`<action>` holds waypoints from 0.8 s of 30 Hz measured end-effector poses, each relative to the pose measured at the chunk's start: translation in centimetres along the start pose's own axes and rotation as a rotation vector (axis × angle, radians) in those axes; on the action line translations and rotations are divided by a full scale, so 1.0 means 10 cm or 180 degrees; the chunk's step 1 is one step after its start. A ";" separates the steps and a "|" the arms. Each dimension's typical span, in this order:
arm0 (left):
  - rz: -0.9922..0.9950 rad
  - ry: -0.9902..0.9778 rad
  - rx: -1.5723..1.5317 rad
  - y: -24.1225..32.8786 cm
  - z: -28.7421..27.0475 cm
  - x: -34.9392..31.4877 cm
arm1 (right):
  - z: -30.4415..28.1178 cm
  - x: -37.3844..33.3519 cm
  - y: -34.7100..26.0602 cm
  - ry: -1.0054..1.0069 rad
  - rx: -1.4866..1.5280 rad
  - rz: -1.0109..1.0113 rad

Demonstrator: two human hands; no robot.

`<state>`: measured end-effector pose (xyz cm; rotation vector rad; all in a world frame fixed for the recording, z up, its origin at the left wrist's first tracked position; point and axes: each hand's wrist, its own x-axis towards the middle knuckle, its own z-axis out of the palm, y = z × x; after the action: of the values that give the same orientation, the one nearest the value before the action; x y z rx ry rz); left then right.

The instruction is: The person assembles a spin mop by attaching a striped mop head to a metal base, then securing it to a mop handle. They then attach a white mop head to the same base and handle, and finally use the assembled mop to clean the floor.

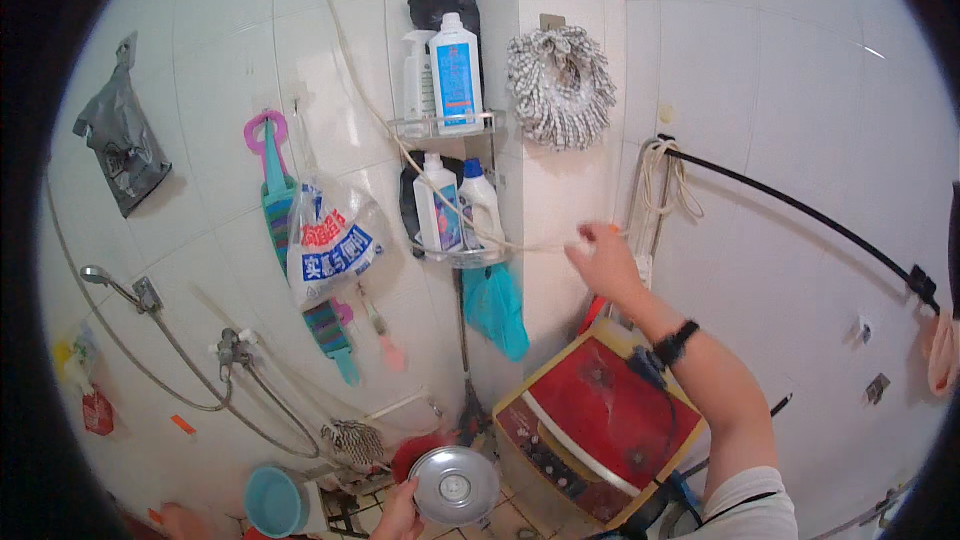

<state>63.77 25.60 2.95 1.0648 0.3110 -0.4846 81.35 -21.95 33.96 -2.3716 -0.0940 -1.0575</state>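
Tiles [800, 110], one silver disc [455, 485], four bottles [455, 80]

Basin [275, 502] left of lid [455, 487], washing machine [608, 418] right.

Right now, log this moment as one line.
left hand: holds silver disc by its edge | right hand: near pale cord, grip unclear | red-topped appliance: below right hand

A gray-and-white mop head [565, 115] hangs right of a corner rack [470, 259] — 4 bottles [456, 80] standing on it.
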 end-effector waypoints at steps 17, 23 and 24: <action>0.0132 0.0732 -0.0250 0.47 1.02 0.12 | -0.23 2.73 -0.24 0.0729 -0.0454 -0.0268; 0.0056 0.0655 -0.0173 0.40 0.95 0.33 | -0.78 2.86 -0.26 0.1147 -0.0372 -0.0632; 0.0060 0.0647 -0.0138 0.40 0.95 0.36 | -0.86 2.90 -0.28 0.1041 -0.0430 -0.0709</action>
<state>69.03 17.91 8.64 1.0756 0.4885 -0.3516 94.82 -28.17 60.51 -2.3085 -0.1751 -1.5900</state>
